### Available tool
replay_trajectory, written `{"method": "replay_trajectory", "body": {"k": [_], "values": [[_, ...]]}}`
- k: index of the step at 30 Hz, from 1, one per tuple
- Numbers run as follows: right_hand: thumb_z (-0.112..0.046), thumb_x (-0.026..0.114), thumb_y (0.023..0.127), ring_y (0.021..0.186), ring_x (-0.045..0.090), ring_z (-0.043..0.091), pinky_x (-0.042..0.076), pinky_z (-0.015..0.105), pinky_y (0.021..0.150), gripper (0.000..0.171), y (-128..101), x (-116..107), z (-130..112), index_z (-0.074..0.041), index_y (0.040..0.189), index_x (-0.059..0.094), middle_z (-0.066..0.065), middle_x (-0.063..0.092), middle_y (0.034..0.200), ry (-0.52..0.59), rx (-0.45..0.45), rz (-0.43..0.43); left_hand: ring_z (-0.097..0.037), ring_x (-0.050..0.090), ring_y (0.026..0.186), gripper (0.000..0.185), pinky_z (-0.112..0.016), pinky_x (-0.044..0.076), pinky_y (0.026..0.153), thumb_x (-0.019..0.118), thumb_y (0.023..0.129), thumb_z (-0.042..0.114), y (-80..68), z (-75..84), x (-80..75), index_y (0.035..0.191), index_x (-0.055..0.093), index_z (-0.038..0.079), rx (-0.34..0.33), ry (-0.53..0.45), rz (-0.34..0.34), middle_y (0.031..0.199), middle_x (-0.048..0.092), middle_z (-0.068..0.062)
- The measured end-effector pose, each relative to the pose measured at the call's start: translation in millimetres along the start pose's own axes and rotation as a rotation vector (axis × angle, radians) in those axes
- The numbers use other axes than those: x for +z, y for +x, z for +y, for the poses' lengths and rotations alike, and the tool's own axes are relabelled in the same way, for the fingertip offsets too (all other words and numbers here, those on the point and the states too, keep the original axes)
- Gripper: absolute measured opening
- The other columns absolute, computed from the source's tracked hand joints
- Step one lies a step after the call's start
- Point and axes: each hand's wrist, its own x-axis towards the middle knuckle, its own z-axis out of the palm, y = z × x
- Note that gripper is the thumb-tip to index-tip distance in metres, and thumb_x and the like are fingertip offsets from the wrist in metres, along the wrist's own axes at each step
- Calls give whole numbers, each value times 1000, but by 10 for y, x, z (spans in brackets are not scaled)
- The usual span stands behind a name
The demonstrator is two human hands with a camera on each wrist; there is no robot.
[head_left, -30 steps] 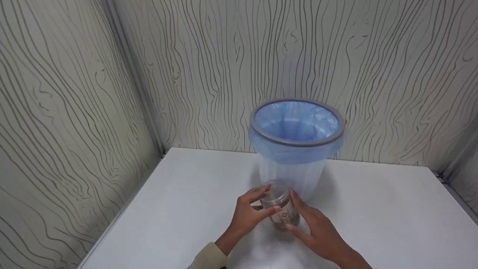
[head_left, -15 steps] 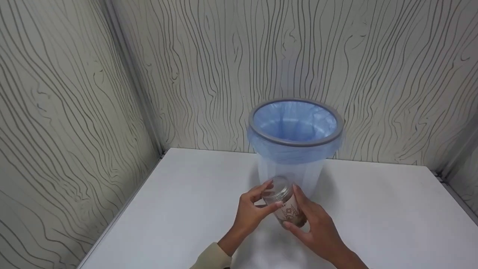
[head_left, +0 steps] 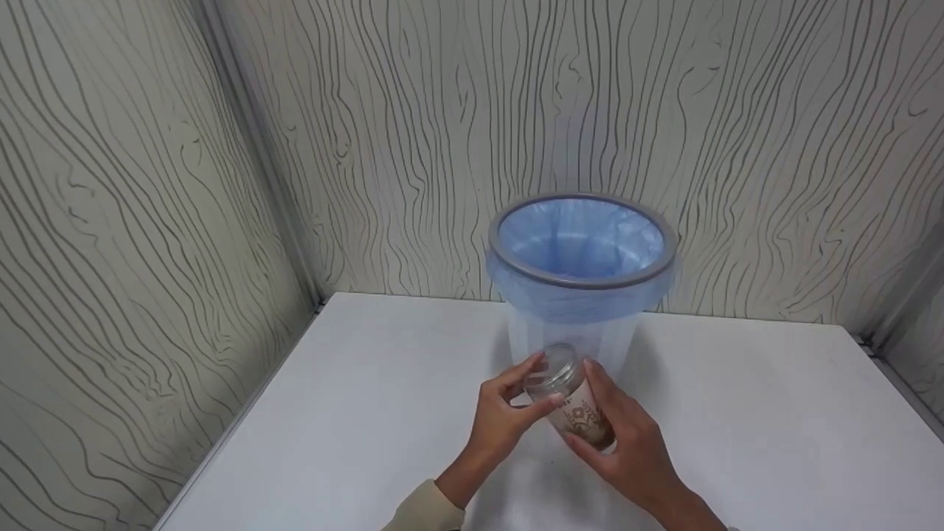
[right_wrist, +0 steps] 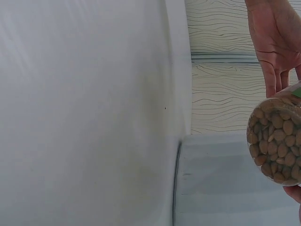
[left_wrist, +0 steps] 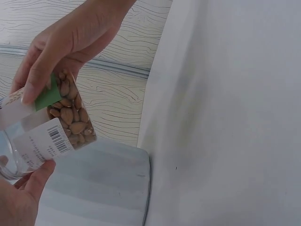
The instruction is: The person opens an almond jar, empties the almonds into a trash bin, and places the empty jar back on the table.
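Note:
A clear, lidded-looking jar with a printed floral label tilts between both hands, its rim end toward the upper left. Fingers and thumb of the left hand grip it near the rim. Lower down, the right hand holds the body beside the base. Almonds show gathered at the base end in the left wrist view, near a green patch and a barcode label. The right wrist view faces the jar's round bottom, full of almonds, with part of the jar cut off by the frame.
Just behind the jar stands a white bin with a blue liner folded over its grey rim. The white table meets wood-patterned panels at the back and left.
The jar has tilted further, its base swinging right and its rim rising slightly. Both hands have shifted a little with it and keep their hold.

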Motion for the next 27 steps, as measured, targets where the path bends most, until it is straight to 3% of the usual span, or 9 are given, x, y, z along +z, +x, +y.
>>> {"method": "replay_trajectory", "body": {"k": [5,18,27], "values": [[-18,94,69,142,43,10,32,17,112,104,-1,-7,2,-6,156,38,10,45,157,51,-3,18,-16,58,130,58,-30,47,105,81,88,26,-9,2,29,142,61,19,-17,-33,1,136,65,2],[-15,95,65,140,47,17,36,17,109,105,93,15,25,0,154,40,14,44,156,108,-58,62,-19,58,130,57,-33,47,105,79,89,22,49,35,59,142,60,13,5,-93,9,138,64,-3],[-20,95,66,140,47,17,36,18,109,105,95,14,58,0,153,40,13,44,157,99,-76,71,-16,59,129,57,-32,47,105,81,88,24,58,27,85,141,62,14,-20,-99,24,137,65,1]]}}
